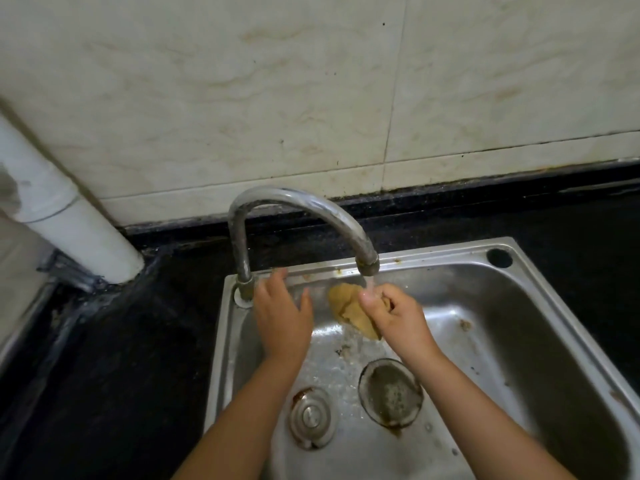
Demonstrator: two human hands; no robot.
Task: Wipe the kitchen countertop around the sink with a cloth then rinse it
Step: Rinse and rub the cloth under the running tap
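Two hands work over a steel sink [540, 306] set in a dark countertop [104, 358]; a curved faucet [298, 209] arcs in front of the stained tile wall, w/ a white pipe [69, 220] at left, and a drain strainer [390, 393] and loose plug [310, 417] in the basin. Right hand [394, 317] grips the yellow-brown cloth [349, 310], bunched and wet, under the running spout; left hand [280, 317] is relaxed, fingers spread, holding nothing, near the faucet base.

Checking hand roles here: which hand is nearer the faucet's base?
Left. The left hand is open right beside the faucet base; the right hand grips the cloth under the spout, farther right.
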